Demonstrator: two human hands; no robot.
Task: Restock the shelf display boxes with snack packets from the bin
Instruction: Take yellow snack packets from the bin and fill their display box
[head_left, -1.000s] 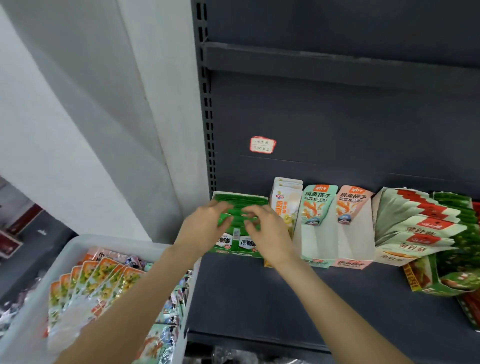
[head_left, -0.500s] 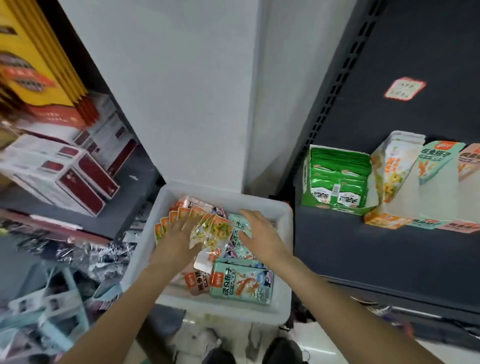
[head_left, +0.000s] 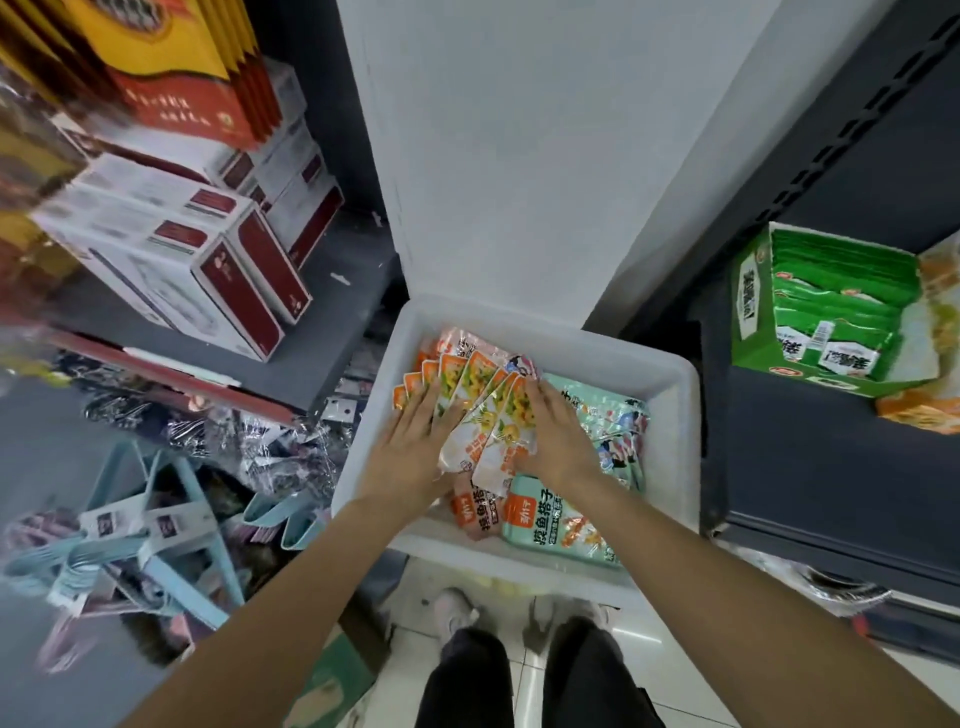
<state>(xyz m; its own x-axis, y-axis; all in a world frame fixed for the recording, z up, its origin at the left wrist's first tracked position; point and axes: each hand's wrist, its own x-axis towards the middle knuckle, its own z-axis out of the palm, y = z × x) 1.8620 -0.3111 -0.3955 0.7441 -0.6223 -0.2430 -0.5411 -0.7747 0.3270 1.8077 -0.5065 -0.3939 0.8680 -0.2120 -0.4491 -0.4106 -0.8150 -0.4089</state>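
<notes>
A white plastic bin (head_left: 670, 395) is seen directly below the camera, set against the foot of a white pillar (head_left: 519, 156). Inside it, a fanned row of orange-and-yellow snack packets (head_left: 483, 400) is stacked towards the left and far side, and pale teal packets (head_left: 561, 530) are spread along the right and near side. The left hand (head_left: 415, 441) is laid on the left flank of the orange fan, fingers extended and slightly spread, palm down on the packets. The right hand (head_left: 558, 436) is laid against the right flank of the same fan, fingers straight and together. The fan is thus bracketed between the two flat hands; no curled or pinching hold is shown on either side, and whether the thumbs are tucked under the packets cannot be told. To the right, on a dark grey shelf (head_left: 831, 467), a green display box (head_left: 753, 312) is recorded, well filled with upright green packets (head_left: 841, 291), and just beside it at the frame edge an orange-and-white box (head_left: 930, 410) is partly visible. To the left, white-and-maroon cartons (head_left: 208, 270) are stacked on another shelf, with blue plastic hangers (head_left: 171, 519) lying below. The person's dark trousers (head_left: 519, 680) and light shoes (head_left: 457, 613) are visible on the tiled floor.
</notes>
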